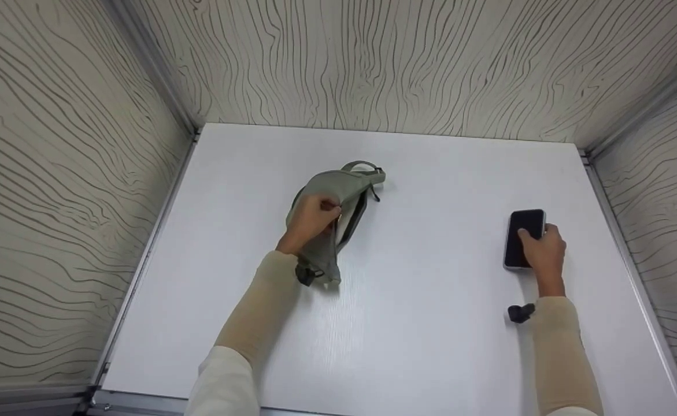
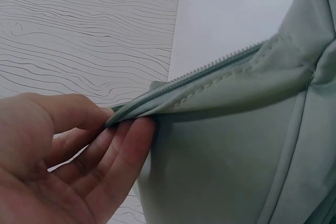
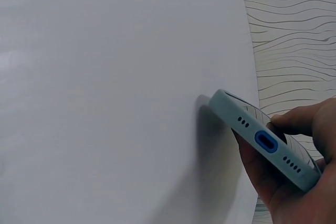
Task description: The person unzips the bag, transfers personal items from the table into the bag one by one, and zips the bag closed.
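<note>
A grey-green bag with a zipper and a strap lies left of the middle of the white table. My left hand pinches the zippered edge of its opening between thumb and fingers, and the opening gapes on its right side. Over on the right, my right hand grips a smartphone with a dark screen, thumb across the front. In the right wrist view the phone's pale blue case and charging port show, tilted, with a shadow on the table below.
The white table is bordered by wood-grain-patterned panels at the back and both sides. Metal rails run along its edges. A small black device is worn at the right wrist.
</note>
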Demonstrator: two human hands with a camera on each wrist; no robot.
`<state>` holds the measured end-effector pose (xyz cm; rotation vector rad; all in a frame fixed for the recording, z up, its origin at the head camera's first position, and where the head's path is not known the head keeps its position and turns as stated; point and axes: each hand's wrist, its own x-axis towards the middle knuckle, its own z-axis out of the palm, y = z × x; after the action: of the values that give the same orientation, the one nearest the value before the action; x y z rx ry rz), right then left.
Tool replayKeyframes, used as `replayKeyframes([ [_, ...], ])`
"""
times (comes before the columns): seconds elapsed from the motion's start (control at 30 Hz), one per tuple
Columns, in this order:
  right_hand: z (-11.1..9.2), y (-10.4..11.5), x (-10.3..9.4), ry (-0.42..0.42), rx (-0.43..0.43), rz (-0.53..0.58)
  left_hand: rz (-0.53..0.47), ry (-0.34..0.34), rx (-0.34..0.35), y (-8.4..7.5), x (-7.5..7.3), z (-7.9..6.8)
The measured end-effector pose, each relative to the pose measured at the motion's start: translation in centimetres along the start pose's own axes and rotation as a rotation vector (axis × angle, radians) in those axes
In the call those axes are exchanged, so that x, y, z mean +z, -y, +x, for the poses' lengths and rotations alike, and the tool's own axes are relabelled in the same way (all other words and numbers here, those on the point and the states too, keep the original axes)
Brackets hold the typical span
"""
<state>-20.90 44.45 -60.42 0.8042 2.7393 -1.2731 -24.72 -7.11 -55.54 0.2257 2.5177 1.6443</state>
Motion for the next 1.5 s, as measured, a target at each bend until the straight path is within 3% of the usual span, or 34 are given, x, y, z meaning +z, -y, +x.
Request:
replayKeyframes([
  [0.4,-0.4,0.8,0.0,-0.029,-0.057,0.026,0.03,0.0,-0.018,-0.1,0.0,0.1],
  [1.5,-1.3,2.9,0.7,-0.035,-0.084,0.04,0.055,0.002,0.021,0.1,-0.2,0.1],
])
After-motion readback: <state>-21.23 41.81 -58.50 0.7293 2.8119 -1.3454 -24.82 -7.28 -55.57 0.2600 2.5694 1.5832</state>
